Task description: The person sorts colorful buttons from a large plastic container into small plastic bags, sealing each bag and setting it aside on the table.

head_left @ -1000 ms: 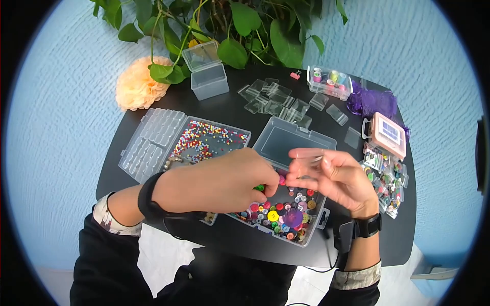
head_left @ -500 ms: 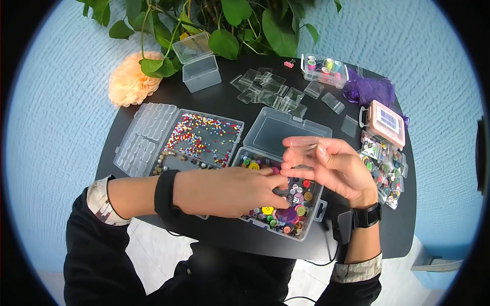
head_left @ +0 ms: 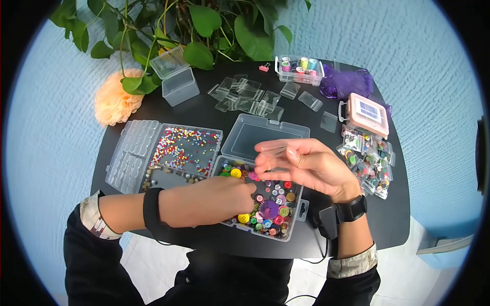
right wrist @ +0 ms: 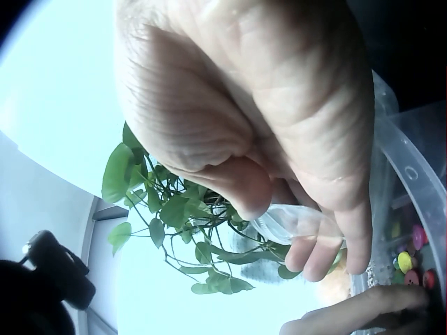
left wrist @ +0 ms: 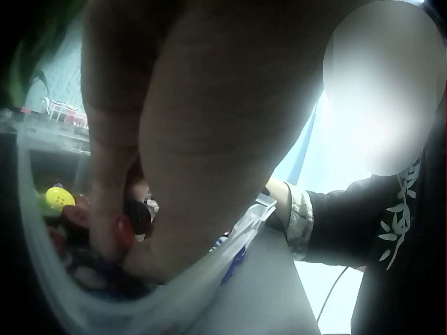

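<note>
My left hand (head_left: 209, 202) reaches down into the left part of a clear plastic box (head_left: 292, 232) of mixed buttons, its fingers curled. In the left wrist view, a red button (left wrist: 124, 231) shows between finger and thumb; the fingertips are partly hidden among the other buttons. My right hand (head_left: 319, 166) is raised over the box's right side, palm turned inward. Its thumb and fingers hold a small clear plastic bag (right wrist: 300, 222). Near the left hand lie a yellow button (head_left: 244, 218) and a large purple button (head_left: 268, 209).
Left stands an open divided case (head_left: 127, 153) with colourful beads (head_left: 176, 148). Behind are loose clear bags (head_left: 247, 94), an open empty-looking box (head_left: 180, 87) and a thread box (head_left: 299, 71). On the right, filled button bags (head_left: 365, 158) lie by a pink case (head_left: 367, 115).
The left hand spread its fingers over the buttons, then curled them down towards the box's left side. The right hand keeps holding the bag. The head view has shifted, moving the scene leftward.
</note>
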The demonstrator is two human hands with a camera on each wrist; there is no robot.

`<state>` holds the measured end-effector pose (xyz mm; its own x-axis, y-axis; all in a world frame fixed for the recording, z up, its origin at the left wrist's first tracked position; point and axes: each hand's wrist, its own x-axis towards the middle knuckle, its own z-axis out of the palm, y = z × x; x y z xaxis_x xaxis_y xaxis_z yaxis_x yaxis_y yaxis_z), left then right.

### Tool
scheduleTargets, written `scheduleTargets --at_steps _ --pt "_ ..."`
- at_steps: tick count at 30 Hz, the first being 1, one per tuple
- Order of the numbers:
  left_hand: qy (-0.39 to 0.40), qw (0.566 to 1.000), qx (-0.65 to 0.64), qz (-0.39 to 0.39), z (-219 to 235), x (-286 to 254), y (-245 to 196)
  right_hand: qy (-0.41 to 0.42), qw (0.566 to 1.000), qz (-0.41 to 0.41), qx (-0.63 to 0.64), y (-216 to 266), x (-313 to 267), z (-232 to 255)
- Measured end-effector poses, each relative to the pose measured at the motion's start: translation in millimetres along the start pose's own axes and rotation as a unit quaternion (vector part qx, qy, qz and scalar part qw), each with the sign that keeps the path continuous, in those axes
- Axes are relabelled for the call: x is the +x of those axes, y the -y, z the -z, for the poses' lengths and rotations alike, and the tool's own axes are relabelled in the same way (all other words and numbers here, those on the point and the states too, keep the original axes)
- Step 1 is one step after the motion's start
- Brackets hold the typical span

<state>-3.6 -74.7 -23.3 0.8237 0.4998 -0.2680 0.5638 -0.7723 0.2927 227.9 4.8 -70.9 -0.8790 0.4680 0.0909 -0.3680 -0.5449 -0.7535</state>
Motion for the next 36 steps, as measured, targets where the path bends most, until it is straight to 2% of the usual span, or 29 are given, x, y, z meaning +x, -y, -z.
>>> scheduleTargets --at_steps 4,6,7,9,10,13,18,20,21,23,26,36 --pt "0.014 0.999 -0.026 0.028 -2 0 7 0.004 1.000 -0.002 0.009 -3 0 1" --pt "-0.062 0.989 -0.133 0.007 1 0 14 0.003 1.000 -0.006 0.015 -3 1 0" --pt "-0.061 0.989 -0.133 0.009 5 -2 16 0.003 1.000 -0.009 0.018 -3 1 0" --pt "-0.086 0.964 -0.238 0.079 25 -6 13 0.005 1.000 -0.012 0.023 -4 2 -1" --pt "-0.085 0.964 -0.238 0.080 33 -7 12 0.001 1.000 -0.013 0.022 -4 2 -1" --pt "-0.163 0.904 -0.365 0.152 58 -12 8 -0.003 0.999 -0.018 0.028 -3 2 -4" --pt "-0.236 0.878 -0.381 0.170 71 -1 7 0.008 0.999 -0.019 0.028 -4 2 -3" --pt "-0.269 0.885 -0.354 0.139 67 4 9 0.013 0.999 -0.019 0.044 -5 1 -3" --pt "-0.270 0.884 -0.355 0.140 67 7 8 0.013 0.999 -0.020 0.044 -5 1 -3" --pt "-0.279 0.921 -0.242 0.121 66 12 8 0.035 0.998 -0.019 0.047 -5 1 -3" --pt "-0.298 0.933 -0.186 0.082 63 15 11 0.037 0.998 -0.026 0.046 -4 0 -4" --pt "-0.276 0.939 -0.204 0.034 69 12 15 0.054 0.997 -0.036 0.051 -4 0 -5"
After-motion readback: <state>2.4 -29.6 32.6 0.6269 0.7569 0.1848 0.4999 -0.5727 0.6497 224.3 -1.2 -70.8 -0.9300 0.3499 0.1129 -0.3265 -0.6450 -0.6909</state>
